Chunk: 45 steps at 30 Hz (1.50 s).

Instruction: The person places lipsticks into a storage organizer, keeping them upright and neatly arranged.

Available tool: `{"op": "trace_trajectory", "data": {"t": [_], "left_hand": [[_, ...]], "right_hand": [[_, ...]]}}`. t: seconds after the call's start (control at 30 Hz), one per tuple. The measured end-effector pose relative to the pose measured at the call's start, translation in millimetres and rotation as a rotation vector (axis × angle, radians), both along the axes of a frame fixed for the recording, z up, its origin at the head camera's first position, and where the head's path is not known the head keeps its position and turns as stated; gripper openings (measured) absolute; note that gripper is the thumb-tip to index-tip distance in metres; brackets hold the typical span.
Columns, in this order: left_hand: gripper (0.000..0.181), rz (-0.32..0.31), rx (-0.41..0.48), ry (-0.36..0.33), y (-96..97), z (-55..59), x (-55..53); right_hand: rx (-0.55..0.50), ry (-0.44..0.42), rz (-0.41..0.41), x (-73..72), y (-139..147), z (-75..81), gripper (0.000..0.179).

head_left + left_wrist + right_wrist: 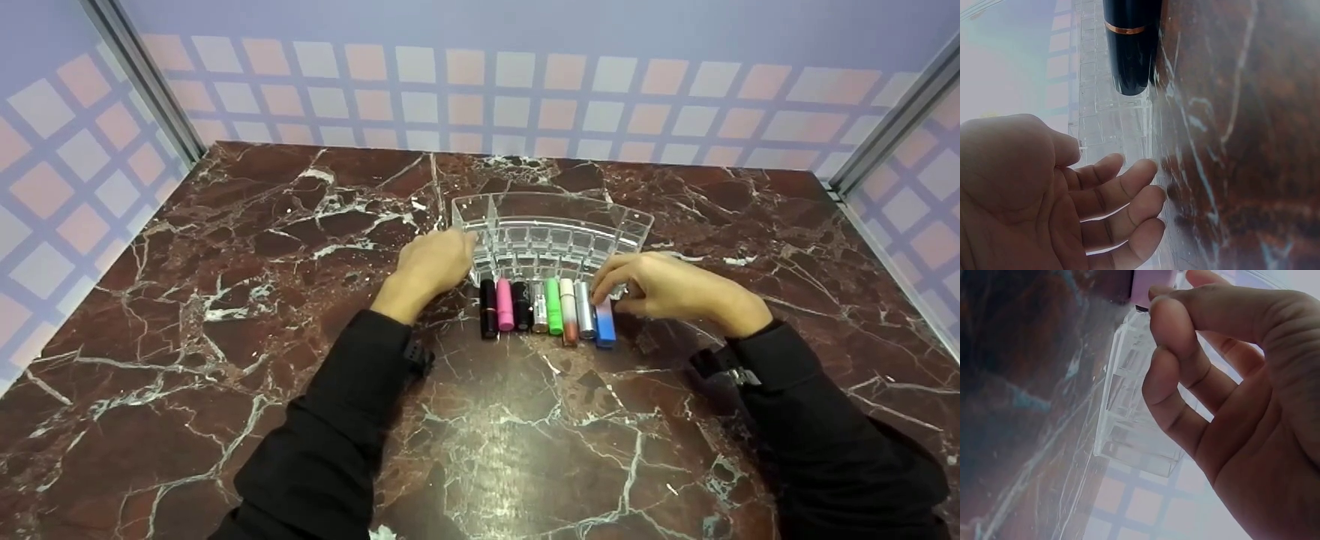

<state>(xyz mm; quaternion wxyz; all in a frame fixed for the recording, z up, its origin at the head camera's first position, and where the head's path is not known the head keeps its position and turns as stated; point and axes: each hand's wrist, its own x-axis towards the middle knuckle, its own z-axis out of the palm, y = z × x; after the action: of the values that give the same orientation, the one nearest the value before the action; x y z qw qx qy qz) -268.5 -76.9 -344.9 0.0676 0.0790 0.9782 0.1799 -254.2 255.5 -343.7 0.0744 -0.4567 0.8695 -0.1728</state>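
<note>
A clear plastic organizer (555, 206) with small compartments stands on the table. In front of it lies a row of lipstick tubes: black (488, 309), pink (505, 305), short black (522, 306), clear (540, 307), green (554, 306), white-and-brown (568, 312), silver (585, 310) and blue (604, 330). At the row's right end, my right hand (660, 285) pinches the upper part of the blue lipstick, whose pinkish end (1150, 286) shows in the right wrist view. My left hand (435, 261) is at the organizer's left side, its fingers (1140, 174) loosely bent and holding nothing.
The dark red marbled table (225, 375) carries everything. Behind it rises a checkered wall panel (517, 97), with metal posts (146, 75) at the corners. Black sleeves with wrist straps cover both forearms.
</note>
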Motion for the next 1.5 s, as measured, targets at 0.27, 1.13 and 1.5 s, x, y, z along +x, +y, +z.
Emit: {"op": "trace_trajectory", "data": {"t": [0.27,1.13,1.5], "left_hand": [[0.048,0.001,0.004,0.014,-0.2,0.9,-0.1],[0.047,0.006,-0.008,0.008,0.2,-0.1,-0.1],[0.051,0.010,0.004,-0.010,1.1,0.5,-0.5]], "right_hand": [[0.019,0.004,-0.020,0.3,0.0,1.2,0.031],[0.026,-0.026,0.015,-0.4,1.0,-0.4,0.028],[0.036,-0.014,0.050,-0.4,1.7,-1.5,0.033]]}}
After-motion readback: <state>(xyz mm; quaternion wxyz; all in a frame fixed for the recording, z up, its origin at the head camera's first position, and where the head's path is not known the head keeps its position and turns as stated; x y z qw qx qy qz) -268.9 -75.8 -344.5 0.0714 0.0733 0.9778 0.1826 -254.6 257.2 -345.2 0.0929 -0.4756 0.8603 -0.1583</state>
